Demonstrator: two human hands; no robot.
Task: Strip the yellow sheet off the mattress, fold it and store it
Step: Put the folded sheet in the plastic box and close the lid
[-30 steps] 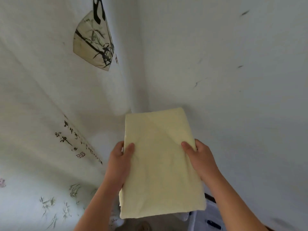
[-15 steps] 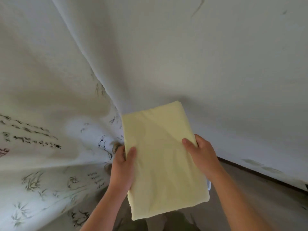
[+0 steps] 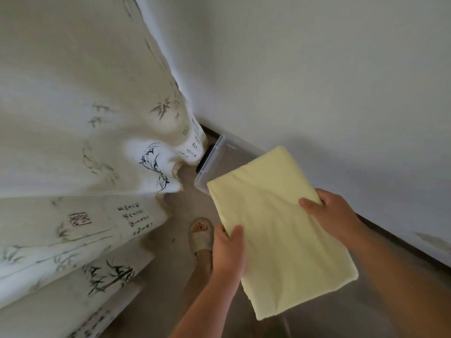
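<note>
The yellow sheet (image 3: 275, 228) is folded into a flat rectangle and held level in front of me. My left hand (image 3: 229, 250) grips its left edge, thumb on top. My right hand (image 3: 329, 215) grips its right edge, thumb on top too. The far end of the sheet hangs over a clear plastic storage box (image 3: 214, 162) that stands on the floor in the corner against the wall. Most of the box's inside is hidden by the sheet.
A white curtain (image 3: 85, 154) printed with bamboo and writing hangs along the left and reaches the floor next to the box. A plain white wall (image 3: 317, 69) runs along the right with a dark skirting. My sandalled foot (image 3: 201, 237) stands on the grey floor.
The view has tilted down towards the floor, bringing the clear box and my foot into sight. The sheet has moved right and lower, its far end now over the box. Both hands keep their grip.
</note>
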